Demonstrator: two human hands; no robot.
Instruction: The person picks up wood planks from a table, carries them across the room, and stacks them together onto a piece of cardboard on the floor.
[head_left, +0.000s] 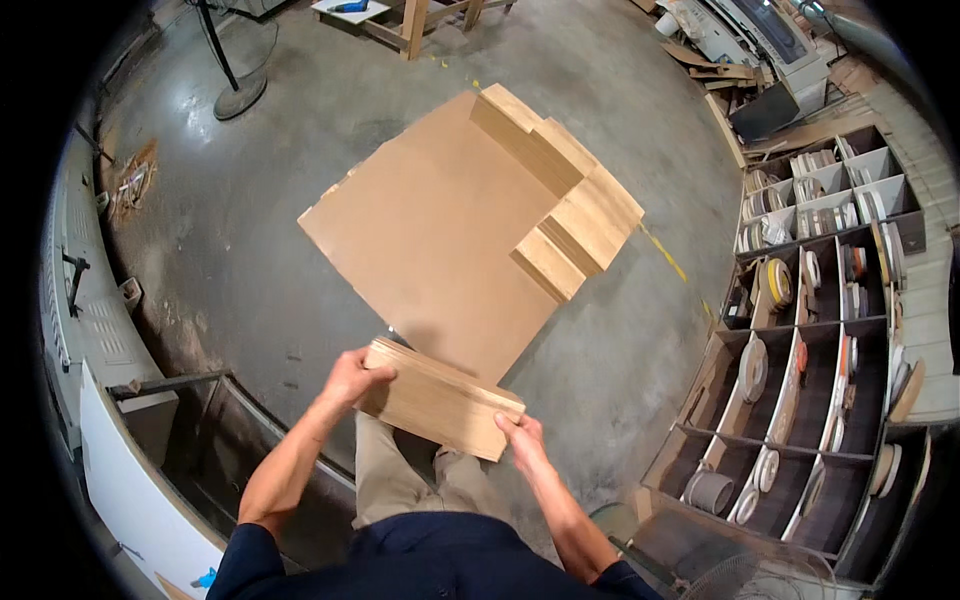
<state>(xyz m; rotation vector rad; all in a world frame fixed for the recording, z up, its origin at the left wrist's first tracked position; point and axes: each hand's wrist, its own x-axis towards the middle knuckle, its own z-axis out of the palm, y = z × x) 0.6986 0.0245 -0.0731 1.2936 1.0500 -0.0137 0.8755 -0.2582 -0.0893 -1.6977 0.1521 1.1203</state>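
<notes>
Between my two hands is a stack of wooden boards [440,402], held level in front of my legs. My left hand [357,378] grips its left end, thumb on top. At the right end my right hand [522,440] closes on it, thumb on the upper face and fingers mostly hidden underneath. Just beyond lies a large flat brown sheet [420,220] on the floor. Several more stacks of light wooden boards [597,215] sit along the sheet's far right side, set at uneven heights.
To my right stands a shelf rack [815,335] of compartments with rolls of edging tape. A dark bin [195,440] and a grey machine [95,290] are on the left. A round-based stand [240,96] and a wooden frame [413,28] stand farther off. A wire fan guard [760,575] is near lower right.
</notes>
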